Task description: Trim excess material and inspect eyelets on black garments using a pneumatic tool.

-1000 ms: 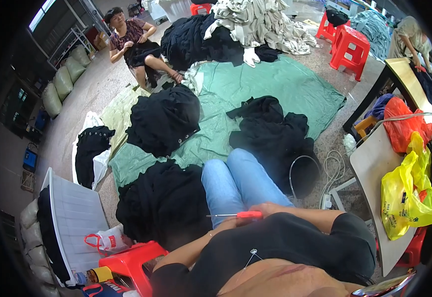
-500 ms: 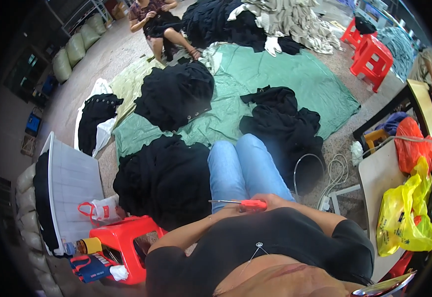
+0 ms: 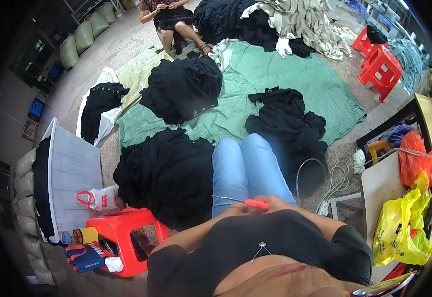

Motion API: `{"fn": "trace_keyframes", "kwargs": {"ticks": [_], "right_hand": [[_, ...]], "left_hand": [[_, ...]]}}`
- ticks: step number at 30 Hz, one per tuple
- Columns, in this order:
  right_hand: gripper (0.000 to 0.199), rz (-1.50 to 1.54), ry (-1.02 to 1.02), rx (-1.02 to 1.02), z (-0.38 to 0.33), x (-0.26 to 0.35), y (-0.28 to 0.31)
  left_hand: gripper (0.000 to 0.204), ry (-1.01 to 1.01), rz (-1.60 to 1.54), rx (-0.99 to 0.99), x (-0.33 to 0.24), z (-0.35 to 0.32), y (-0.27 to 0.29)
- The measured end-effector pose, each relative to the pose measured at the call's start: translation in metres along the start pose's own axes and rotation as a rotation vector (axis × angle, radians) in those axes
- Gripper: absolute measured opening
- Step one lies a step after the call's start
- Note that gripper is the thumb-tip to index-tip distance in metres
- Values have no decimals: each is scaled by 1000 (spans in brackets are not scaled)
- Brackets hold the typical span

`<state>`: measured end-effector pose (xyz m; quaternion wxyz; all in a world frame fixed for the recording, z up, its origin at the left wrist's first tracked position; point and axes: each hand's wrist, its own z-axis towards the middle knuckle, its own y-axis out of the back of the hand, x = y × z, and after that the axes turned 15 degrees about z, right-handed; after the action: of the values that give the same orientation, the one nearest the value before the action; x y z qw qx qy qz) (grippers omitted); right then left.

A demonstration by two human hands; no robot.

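A tool with a red handle (image 3: pixel 256 204) and a thin metal shaft, resembling a screwdriver, lies across my lap area with its shaft pointing left. My right hand (image 3: pixel 275 202) is closed around the handle end. Close beside it, under the shaft, is my left hand (image 3: pixel 236 209); its fingers are mostly hidden by my chest. A heap of black garments (image 3: pixel 164 175) rests on the floor by my left knee. Another black pile (image 3: pixel 290 119) lies by my right knee, and a third black heap (image 3: pixel 182 89) sits farther ahead on the green sheet (image 3: pixel 320 89).
At left stand a grey-white plastic bin (image 3: pixel 75 178) and a red stool (image 3: pixel 127 225) with a bottle and a blue pouch. To the right, a table (image 3: pixel 386 183) carries red and yellow bags; coiled cable (image 3: pixel 338 178) lies nearby. Another person (image 3: pixel 171 24) sits ahead.
The view has shifted slightly, so the far scene appears farther right. The tool's shaft now tilts a little more upward to the left; both hands stay together at my lap.
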<state>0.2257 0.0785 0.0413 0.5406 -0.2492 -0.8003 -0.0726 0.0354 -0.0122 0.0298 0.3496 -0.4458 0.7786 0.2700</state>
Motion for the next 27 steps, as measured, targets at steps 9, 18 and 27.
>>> {"fn": "trace_keyframes", "kwargs": {"ticks": [9, 18, 27], "right_hand": [[52, -261, 0, 24, -3, -1, 9], [46, -157, -51, -23, -14, 14, 3], [42, -98, -15, -93, -7, 17, -3]], "left_hand": [[45, -130, -126, 212, 14, -2, 10], [20, -231, 286, -34, 0, -9, 13], [27, -45, -200, -52, 16, -5, 8]]}}
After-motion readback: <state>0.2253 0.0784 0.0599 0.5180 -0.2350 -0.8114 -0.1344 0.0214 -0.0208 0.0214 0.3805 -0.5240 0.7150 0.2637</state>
